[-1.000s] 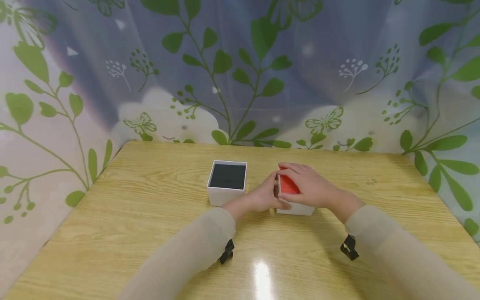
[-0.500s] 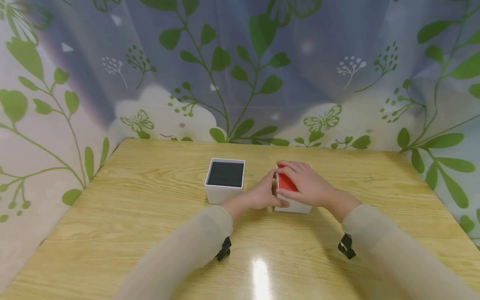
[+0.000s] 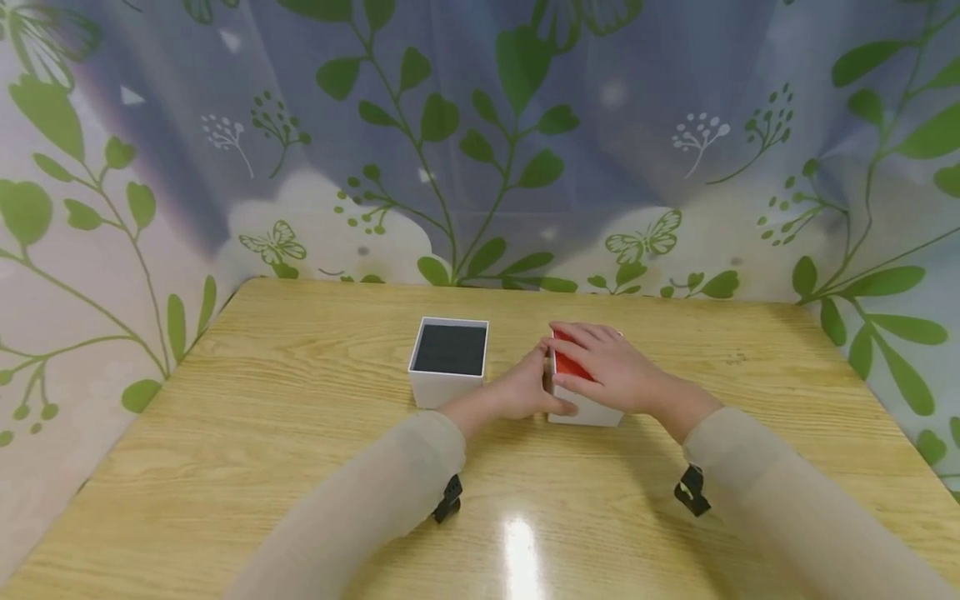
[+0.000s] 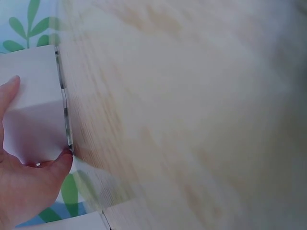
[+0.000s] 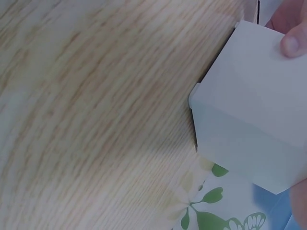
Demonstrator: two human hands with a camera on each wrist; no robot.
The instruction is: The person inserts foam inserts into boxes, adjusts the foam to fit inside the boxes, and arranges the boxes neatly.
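A white box (image 3: 597, 413) with a red top surface (image 3: 567, 367) stands right of centre on the wooden table. My left hand (image 3: 519, 392) grips its left side, thumb on the front face, its other fingers partly hidden. My right hand (image 3: 618, 372) lies across the top with fingers spread, thumb and fingertips over the red surface near the left edge; the palm hides the right part. In the left wrist view, the left hand's digits (image 4: 60, 163) touch a white side of the box (image 4: 33, 110). In the right wrist view, the left thumb (image 5: 292, 44) rests on a plain white face (image 5: 254, 76).
Left of the hands stands a second white box (image 3: 446, 389) with a black surface (image 3: 450, 350) sunk inside its rim. The wooden table (image 3: 300, 400) reaches back to a patterned curtain (image 3: 480, 167) with leaves and butterflies.
The right hand's fingers shift slightly left and spread a little on the red surface. The left hand keeps its grip; the view tilts slightly.
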